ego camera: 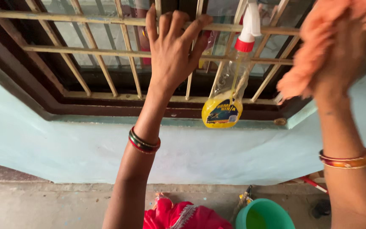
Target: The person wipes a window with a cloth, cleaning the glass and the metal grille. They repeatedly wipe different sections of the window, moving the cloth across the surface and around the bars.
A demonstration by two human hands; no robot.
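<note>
Orange cloth (318,55) in right hand (339,63), bunched, long axis upright.

A crumpled orange cloth (318,46) is bunched around the right hand's fingers, pressed up at the window grille's right end. The cream-painted metal grille bar (106,18) runs level under the left hand's fingers (178,21), which hook over its top; slanted uprights cross just below them.

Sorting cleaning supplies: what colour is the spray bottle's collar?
Red, under a white trigger, on the spray bottle; head view.
</note>
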